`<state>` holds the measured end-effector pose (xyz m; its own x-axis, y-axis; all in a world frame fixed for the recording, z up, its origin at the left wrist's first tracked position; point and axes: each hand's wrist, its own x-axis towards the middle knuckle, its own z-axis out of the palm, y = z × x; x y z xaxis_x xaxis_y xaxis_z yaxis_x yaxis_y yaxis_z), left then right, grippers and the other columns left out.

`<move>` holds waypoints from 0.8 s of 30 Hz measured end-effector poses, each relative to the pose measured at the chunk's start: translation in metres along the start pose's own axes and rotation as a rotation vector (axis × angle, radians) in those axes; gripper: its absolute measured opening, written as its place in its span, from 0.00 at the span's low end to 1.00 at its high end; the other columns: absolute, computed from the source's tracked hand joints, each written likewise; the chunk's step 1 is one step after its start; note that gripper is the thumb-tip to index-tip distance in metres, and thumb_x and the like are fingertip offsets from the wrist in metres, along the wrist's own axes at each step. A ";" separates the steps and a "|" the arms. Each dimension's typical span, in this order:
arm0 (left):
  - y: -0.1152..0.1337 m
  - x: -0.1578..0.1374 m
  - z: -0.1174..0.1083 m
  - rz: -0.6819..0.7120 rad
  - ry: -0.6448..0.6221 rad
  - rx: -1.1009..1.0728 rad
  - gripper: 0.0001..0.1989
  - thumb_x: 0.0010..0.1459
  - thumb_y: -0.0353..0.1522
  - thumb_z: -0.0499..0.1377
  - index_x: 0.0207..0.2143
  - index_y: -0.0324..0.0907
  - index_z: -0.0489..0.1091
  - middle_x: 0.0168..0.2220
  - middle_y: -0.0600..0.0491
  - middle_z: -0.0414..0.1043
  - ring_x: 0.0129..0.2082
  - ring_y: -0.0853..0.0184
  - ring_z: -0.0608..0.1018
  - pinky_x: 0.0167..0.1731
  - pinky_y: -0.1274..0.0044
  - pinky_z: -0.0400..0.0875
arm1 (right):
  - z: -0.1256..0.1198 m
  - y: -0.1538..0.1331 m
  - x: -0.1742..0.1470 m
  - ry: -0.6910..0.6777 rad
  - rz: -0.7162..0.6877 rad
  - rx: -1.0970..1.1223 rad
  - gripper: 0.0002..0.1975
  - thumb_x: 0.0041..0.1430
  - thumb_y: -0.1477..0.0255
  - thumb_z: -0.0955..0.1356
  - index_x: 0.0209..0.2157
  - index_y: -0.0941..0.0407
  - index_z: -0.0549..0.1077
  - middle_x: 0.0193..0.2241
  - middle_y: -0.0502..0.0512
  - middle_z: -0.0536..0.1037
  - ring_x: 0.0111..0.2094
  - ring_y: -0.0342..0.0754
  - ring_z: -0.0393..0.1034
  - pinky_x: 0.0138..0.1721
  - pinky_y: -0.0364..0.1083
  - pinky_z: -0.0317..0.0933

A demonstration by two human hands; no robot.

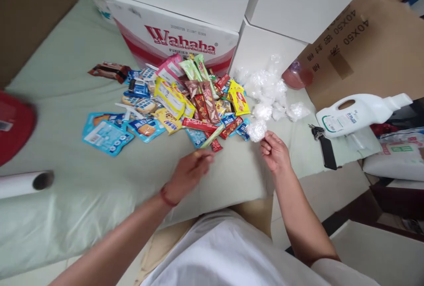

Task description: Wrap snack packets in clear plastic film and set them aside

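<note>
Between the fingertips of my right hand (274,149) is a crumpled ball of clear plastic wrap (256,130), held at the right edge of the snack pile. My left hand (194,169), with a red band at its wrist, hovers over the cloth in front of the pile. Its fingers are curled together and slightly blurred; whatever they may hold is hidden. Just beyond them lies a thin green stick packet (214,135). Behind it are a long red packet (198,125), brown wrapped bars (208,100), yellow packets (168,98) and blue pouches (107,138).
More crumpled clear plastic (265,87) is heaped behind my right hand. A Wahaha carton (182,43) and white boxes stand at the back. To the right are a white jug (354,116) and keys with a black case (327,151). A white roll (23,184) lies left.
</note>
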<state>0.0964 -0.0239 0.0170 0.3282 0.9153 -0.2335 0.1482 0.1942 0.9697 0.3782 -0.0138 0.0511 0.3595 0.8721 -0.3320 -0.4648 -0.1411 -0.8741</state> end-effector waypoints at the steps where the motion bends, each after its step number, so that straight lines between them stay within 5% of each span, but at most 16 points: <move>1: 0.001 0.015 0.010 -0.017 -0.085 -0.143 0.22 0.58 0.49 0.62 0.45 0.42 0.76 0.29 0.55 0.74 0.22 0.71 0.71 0.21 0.78 0.62 | 0.005 0.006 -0.007 0.006 0.014 -0.010 0.21 0.38 0.68 0.83 0.32 0.57 0.75 0.22 0.40 0.63 0.18 0.32 0.46 0.15 0.33 0.45; 5: -0.005 0.050 0.033 -0.069 -0.220 -0.523 0.30 0.49 0.52 0.69 0.46 0.40 0.72 0.38 0.51 0.75 0.21 0.76 0.68 0.17 0.81 0.53 | 0.024 0.027 -0.030 -0.020 0.092 -0.050 0.21 0.40 0.67 0.83 0.33 0.57 0.76 0.20 0.40 0.62 0.18 0.32 0.44 0.14 0.34 0.44; 9: -0.011 0.051 0.031 -0.037 -0.224 -0.679 0.27 0.47 0.51 0.72 0.37 0.40 0.70 0.29 0.57 0.69 0.20 0.78 0.64 0.19 0.82 0.50 | 0.041 0.047 -0.041 -0.047 0.137 -0.068 0.20 0.40 0.68 0.83 0.33 0.58 0.76 0.20 0.39 0.61 0.17 0.32 0.43 0.15 0.34 0.43; 16: -0.012 0.046 0.024 -0.009 -0.254 -0.677 0.23 0.50 0.50 0.69 0.33 0.41 0.68 0.25 0.59 0.65 0.20 0.76 0.65 0.19 0.82 0.50 | 0.053 0.058 -0.041 -0.041 0.133 -0.091 0.22 0.37 0.68 0.83 0.32 0.58 0.75 0.19 0.38 0.61 0.18 0.32 0.44 0.15 0.34 0.44; 24: -0.011 0.039 0.033 0.016 -0.332 -0.581 0.24 0.44 0.48 0.71 0.31 0.40 0.69 0.25 0.57 0.69 0.19 0.77 0.63 0.18 0.81 0.50 | 0.034 0.057 -0.051 -0.021 0.092 -0.158 0.21 0.38 0.67 0.82 0.32 0.57 0.74 0.18 0.39 0.61 0.17 0.32 0.44 0.15 0.34 0.44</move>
<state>0.1384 -0.0024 -0.0052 0.6095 0.7806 -0.1383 -0.3554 0.4250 0.8325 0.3059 -0.0507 0.0299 0.3036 0.8615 -0.4071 -0.3618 -0.2910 -0.8857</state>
